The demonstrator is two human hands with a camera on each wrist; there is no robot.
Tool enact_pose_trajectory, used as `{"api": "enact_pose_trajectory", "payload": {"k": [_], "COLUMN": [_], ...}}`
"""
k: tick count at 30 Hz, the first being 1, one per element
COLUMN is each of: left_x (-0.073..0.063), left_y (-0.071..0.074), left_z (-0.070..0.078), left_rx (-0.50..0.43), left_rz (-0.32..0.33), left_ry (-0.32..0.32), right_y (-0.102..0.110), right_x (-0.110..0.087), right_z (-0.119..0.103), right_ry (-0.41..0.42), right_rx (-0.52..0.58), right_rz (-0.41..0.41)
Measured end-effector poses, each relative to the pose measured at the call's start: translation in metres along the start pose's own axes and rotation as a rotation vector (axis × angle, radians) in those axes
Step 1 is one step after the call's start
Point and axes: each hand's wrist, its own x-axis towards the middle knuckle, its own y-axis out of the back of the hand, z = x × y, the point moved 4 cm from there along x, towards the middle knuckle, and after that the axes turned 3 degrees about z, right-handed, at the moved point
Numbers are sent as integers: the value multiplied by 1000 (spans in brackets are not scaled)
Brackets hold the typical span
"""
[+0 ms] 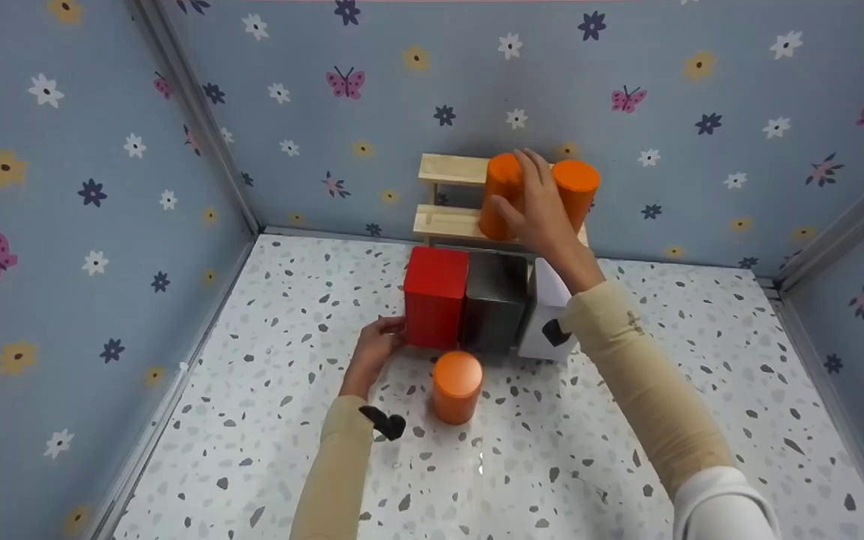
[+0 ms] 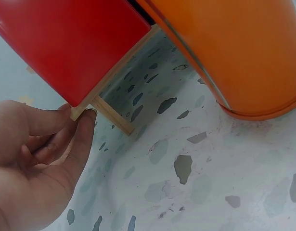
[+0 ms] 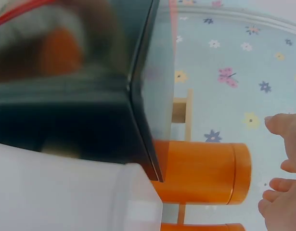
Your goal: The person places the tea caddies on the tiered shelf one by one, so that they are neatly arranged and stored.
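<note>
A small tiered wooden rack (image 1: 451, 220) stands against the back wall. My left hand (image 1: 376, 351) pinches the end of its lowest slat (image 2: 114, 71) between thumb and fingers, just below the red box (image 1: 434, 307). Two orange canisters stand on the upper tiers, a left one (image 1: 493, 214) and a right one (image 1: 577, 178). In the head view my right hand (image 1: 544, 210) overlaps them. The right wrist view shows that hand (image 3: 286, 175) with fingers extended, a gap away from the lid end of an orange canister (image 3: 205, 171).
Beside the red box on the low tier are a black box (image 1: 493, 304) and a white box (image 1: 541, 341). A third orange canister (image 1: 456, 394) stands in front, on the speckled tabletop (image 1: 289, 315). Flower-patterned walls (image 1: 312, 90) enclose the table at the back and sides.
</note>
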Motion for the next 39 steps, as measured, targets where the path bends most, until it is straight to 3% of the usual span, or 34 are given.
{"api": "enact_pose_trajectory", "payload": {"k": [8,21,39], "left_x": [0,0,1], "left_y": [2,2,0], "left_z": [2,3,0], "left_rx": [42,19,60], "left_rz": [7,-5,0], "left_ry": [-3,10,57], "right_y": [5,13,9], "right_x": [-21,-62,-115], "right_z": [-8,-27,-30], "right_ry": [112,254,237], "right_rx": [50,142,304], "right_rz": [50,111,54]}}
